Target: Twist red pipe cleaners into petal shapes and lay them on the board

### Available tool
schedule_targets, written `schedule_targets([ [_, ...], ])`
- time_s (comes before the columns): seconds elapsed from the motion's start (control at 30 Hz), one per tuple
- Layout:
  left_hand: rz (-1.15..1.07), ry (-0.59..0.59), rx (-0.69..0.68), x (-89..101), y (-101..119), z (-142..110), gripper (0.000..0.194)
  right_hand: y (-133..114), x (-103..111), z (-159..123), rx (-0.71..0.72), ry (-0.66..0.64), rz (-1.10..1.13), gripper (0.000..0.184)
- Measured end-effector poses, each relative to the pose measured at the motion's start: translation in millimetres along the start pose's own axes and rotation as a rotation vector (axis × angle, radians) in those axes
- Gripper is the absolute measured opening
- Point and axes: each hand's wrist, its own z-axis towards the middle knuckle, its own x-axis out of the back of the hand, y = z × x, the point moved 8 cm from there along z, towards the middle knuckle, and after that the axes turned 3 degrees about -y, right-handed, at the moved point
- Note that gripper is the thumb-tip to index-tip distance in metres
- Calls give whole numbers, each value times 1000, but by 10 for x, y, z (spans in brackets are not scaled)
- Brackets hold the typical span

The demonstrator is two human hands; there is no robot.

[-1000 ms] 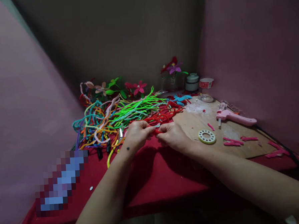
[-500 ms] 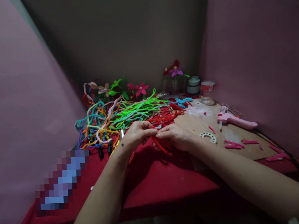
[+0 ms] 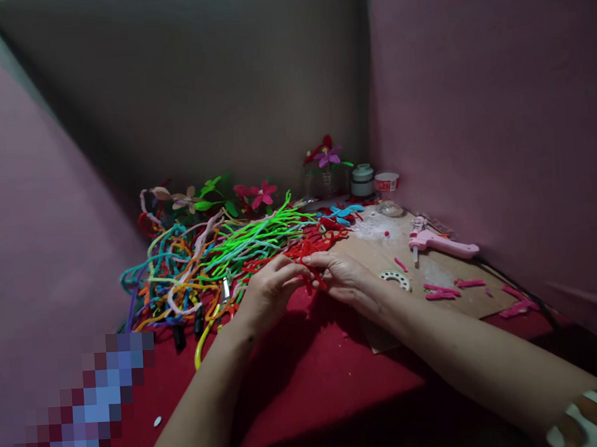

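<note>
Before the dark wall (image 3: pixel 196 89), a jar (image 3: pixel 328 182) holds flowers (image 3: pixel 328 156); left hand (image 3: pixel 270 286) and right hand (image 3: pixel 349 277) pinch red strands (image 3: pixel 316 276).

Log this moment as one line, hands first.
left hand: on red fuzzy piece | right hand: on same piece | beyond hands: green fuzzy stems | right side: pink glue gun on brown board

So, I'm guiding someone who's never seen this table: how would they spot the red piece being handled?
On the red cloth, find the bundle of bright green fuzzy stems. Nearer the person, the left hand and right hand meet at a thin red fuzzy strip. Other red strands lie loose just behind; only this one is held.
</note>
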Motion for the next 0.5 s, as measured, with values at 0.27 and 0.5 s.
schedule_targets([
  [0.27,-178,147,53,128,10,16,12,21,-7,-60,-62,36,37,13],
  [0.5,-548,63,317,76,-149,-25,13,-24,-77,-82,28,-23,-68,11],
])
